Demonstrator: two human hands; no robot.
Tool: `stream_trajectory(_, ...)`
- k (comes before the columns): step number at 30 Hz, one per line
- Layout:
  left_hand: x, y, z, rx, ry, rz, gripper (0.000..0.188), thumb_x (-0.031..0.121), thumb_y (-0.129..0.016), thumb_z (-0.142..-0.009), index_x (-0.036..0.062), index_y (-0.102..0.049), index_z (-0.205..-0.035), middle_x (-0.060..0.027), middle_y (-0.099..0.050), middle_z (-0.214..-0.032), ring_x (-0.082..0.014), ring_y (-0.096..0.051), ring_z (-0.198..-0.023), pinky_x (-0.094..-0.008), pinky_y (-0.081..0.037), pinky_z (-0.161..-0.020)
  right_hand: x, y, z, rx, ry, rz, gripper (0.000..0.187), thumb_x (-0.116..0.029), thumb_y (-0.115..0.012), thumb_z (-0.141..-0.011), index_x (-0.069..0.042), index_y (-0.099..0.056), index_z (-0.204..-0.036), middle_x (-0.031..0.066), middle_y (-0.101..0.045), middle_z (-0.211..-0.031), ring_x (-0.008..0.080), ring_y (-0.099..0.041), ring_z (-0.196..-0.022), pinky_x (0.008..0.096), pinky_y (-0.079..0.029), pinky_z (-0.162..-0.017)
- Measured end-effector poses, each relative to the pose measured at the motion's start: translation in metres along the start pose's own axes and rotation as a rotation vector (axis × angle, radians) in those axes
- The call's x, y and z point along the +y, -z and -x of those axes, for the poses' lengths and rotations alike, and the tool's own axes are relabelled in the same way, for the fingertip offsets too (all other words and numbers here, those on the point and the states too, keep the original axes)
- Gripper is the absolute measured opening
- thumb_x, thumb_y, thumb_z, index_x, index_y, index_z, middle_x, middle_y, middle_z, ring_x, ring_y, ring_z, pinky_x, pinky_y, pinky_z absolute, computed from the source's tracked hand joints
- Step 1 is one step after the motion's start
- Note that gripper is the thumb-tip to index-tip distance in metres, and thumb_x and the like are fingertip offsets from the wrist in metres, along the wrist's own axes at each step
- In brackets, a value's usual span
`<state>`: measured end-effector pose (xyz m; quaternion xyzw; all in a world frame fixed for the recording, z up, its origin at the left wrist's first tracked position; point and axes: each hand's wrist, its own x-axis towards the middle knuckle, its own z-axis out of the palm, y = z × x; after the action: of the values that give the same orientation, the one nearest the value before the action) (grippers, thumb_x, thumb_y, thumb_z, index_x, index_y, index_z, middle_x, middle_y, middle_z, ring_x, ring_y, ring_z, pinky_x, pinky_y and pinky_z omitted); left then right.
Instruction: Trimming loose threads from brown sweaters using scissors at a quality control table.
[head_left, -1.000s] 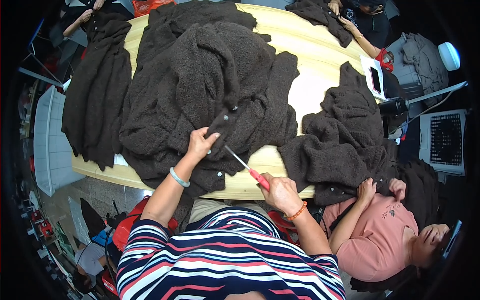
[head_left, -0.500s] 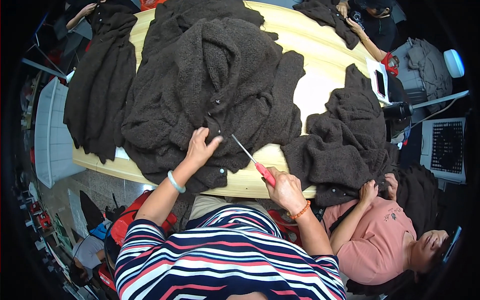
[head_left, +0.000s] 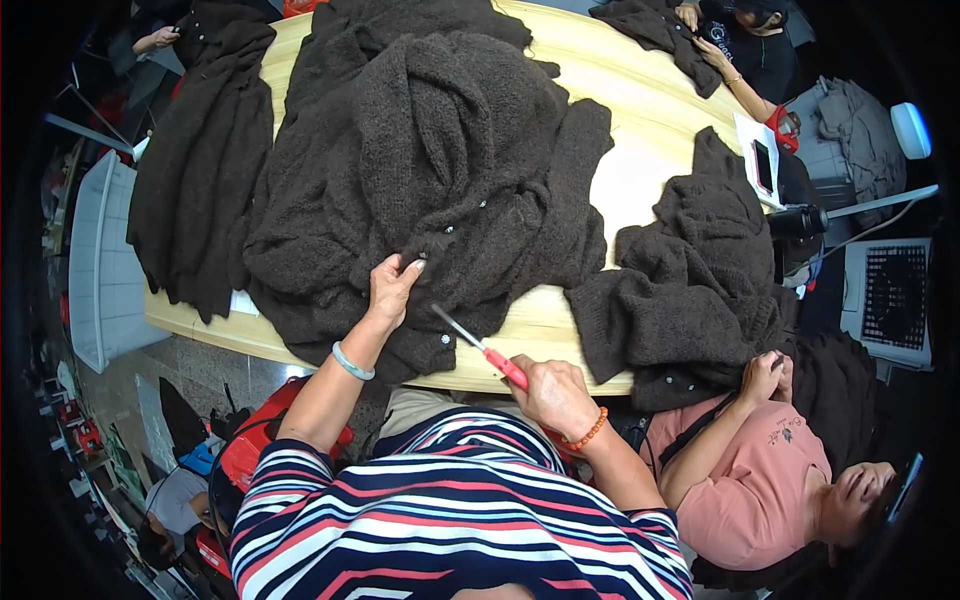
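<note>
A large dark brown knitted cardigan (head_left: 430,130) lies heaped in front of me on the wooden table. My left hand (head_left: 390,290) pinches its front edge between thumb and fingers, close to a small shiny button (head_left: 421,256). More buttons sit along that edge, up and to the right. In my closed right hand (head_left: 556,400) is a red-handled tool (head_left: 507,368) with a slim metal shaft. Its exact kind is unclear. The shaft points up and left toward the knit near my left hand, with a gap between. Another button (head_left: 445,340) shows on the lower fold.
More dark knits lie on the table (head_left: 560,330), one at left (head_left: 195,190), another at right (head_left: 690,260). A person in pink (head_left: 745,460) sits close on my right, others across. A black bottle (head_left: 797,221) and phone (head_left: 764,165) stand right. A white bin (head_left: 95,260) is left.
My left hand has closed on the cardigan's edge and turned the buttoned band. My right hand has drawn the tool down and to the left.
</note>
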<state>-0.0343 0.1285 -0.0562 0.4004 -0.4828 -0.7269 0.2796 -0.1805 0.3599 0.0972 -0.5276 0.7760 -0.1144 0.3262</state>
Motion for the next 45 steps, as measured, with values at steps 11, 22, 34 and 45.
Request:
stream_trajectory(11, 0.04, -0.033, 0.007, 0.047, -0.383, -0.993, 0.086, 0.021, -0.086, -0.069, 0.0043, -0.04, -0.14, -0.0187, -0.056, -0.119, -0.0312, -0.058, -0.105, -0.0397, -0.048, -0.088, 0.018, -0.001, -0.004, 0.168, -0.015, -0.113, 0.022, -0.016, -0.061, -0.087, -0.008, -0.062, -0.108, 0.0207, -0.066, -0.08, 0.0372, -0.066, -0.076, 0.0466, -0.053, -0.07)
stream_trajectory(22, 0.02, -0.07, -0.098, -0.143, -0.718, -0.899, 0.028, 0.009, -0.073, -0.078, 0.0029, -0.065, -0.104, -0.0157, -0.063, -0.093, -0.03, -0.063, -0.085, -0.0369, -0.05, -0.074, 0.018, 0.027, -0.02, 0.266, -0.282, -0.022, 0.021, -0.025, -0.062, -0.09, -0.008, -0.065, -0.103, 0.0221, -0.066, -0.073, 0.0418, -0.066, -0.071, 0.0496, -0.053, -0.067)
stream_trajectory(34, 0.034, -0.043, -0.044, -0.073, -0.795, -1.01, 0.029, -0.002, -0.069, -0.074, 0.0042, -0.067, -0.102, -0.0139, -0.062, -0.101, -0.0335, -0.06, -0.099, -0.0369, -0.048, -0.084, 0.02, 0.022, -0.009, 0.066, -0.184, -0.115, 0.023, -0.027, -0.061, -0.09, -0.009, -0.065, -0.104, 0.0231, -0.065, -0.075, 0.041, -0.066, -0.074, 0.0485, -0.052, -0.071)
stream_trajectory(45, 0.085, -0.035, -0.022, 0.016, -0.437, -0.798, 0.036, 0.005, -0.074, -0.079, -0.0033, -0.062, -0.112, -0.0169, -0.07, -0.102, -0.0231, -0.068, -0.095, -0.0316, -0.053, -0.084, 0.027, -0.023, 0.001, -0.093, -0.02, -0.026, 0.021, -0.017, -0.059, -0.085, -0.008, -0.064, -0.104, 0.0208, -0.068, -0.075, 0.0365, -0.069, -0.074, 0.0475, -0.053, -0.069)
